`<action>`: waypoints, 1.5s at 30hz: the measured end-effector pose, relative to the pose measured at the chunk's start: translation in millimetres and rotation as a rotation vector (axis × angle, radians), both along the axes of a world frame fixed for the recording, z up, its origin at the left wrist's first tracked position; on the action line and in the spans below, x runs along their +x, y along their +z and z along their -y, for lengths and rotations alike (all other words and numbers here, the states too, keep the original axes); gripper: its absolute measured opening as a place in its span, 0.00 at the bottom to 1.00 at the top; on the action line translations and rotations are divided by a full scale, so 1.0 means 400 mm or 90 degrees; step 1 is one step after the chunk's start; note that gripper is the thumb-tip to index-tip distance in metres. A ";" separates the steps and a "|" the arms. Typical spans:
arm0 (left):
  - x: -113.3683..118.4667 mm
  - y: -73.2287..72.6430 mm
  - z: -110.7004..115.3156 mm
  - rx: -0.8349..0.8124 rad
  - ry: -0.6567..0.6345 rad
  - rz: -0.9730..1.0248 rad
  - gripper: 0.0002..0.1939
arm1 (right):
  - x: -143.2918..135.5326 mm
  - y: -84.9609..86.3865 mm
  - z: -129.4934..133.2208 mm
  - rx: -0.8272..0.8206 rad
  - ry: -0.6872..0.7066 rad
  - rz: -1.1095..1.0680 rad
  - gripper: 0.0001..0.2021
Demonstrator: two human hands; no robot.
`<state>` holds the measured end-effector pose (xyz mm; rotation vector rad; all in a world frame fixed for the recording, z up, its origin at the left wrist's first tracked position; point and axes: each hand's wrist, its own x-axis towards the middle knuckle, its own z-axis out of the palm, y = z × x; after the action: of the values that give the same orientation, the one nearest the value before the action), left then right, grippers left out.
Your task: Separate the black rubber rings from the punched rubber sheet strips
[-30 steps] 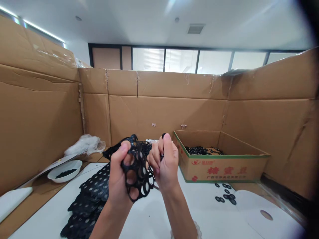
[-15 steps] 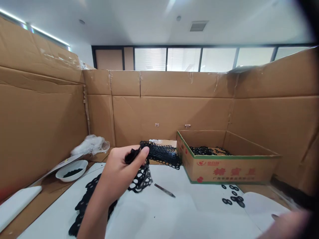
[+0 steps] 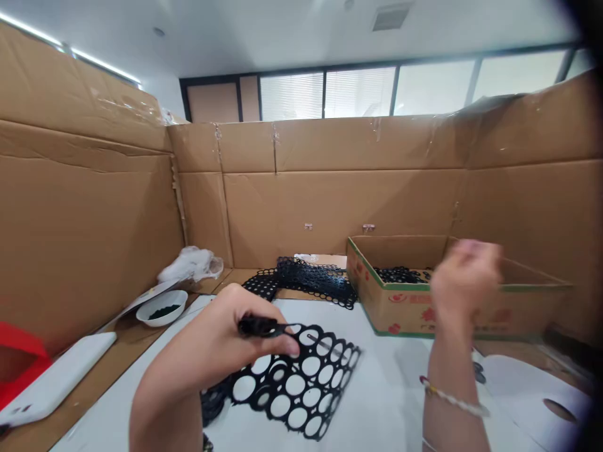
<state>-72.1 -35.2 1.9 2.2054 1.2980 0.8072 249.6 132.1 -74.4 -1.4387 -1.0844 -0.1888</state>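
Note:
My left hand [image 3: 257,336] is closed on a black perforated sheet [image 3: 296,384], pinching its gathered upper edge. The sheet hangs spread over the white tabletop, its rows of round holes mostly open, with a few rings still in place near the hand. My right hand [image 3: 466,273] is raised at the front of the cardboard box [image 3: 400,307], blurred, its fingers curled in. Whatever it may hold is hidden. Black rings [image 3: 400,274] lie inside that box. More black sheet material [image 3: 214,405] is partly covered by my left forearm.
Folded black perforated sheets [image 3: 315,282] lie at the back beside the box. To the left are a white bowl [image 3: 162,307] with dark bits, a crumpled clear bag [image 3: 191,265], a white slab [image 3: 61,376] and something red [image 3: 19,361]. Cardboard walls [image 3: 292,201] surround the table.
My right hand has risen from the lower right corner to the box. The sheet in my left hand has come forward and opened out, over the slim tool. The view has shifted slightly.

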 end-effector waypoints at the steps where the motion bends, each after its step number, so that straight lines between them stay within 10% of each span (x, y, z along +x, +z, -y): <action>1: 0.004 0.002 -0.007 0.010 0.017 0.003 0.12 | -0.016 -0.012 -0.023 -0.035 0.007 0.000 0.22; 9: 0.007 -0.006 -0.073 0.059 0.141 0.174 0.20 | -0.061 0.008 -0.037 -0.033 0.073 0.011 0.33; 17: 0.040 -0.004 -0.082 0.147 0.249 0.520 0.14 | -0.164 0.152 0.301 0.356 0.278 -0.128 0.15; 24: 0.119 0.009 -0.066 0.202 0.317 0.820 0.16 | -0.368 0.120 0.380 0.155 0.523 0.072 0.14; 30: 0.161 -0.012 -0.049 0.195 0.257 0.854 0.12 | -0.413 0.104 0.342 0.189 0.490 0.066 0.17; 45: 0.188 -0.051 -0.052 0.280 0.150 0.645 0.07 | -0.350 0.138 0.348 -0.034 0.810 -0.242 0.18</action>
<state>3.1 -14.4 -18.4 1.4678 0.8789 2.0907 109.6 -6.9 -19.3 -0.5647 -1.4658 0.9763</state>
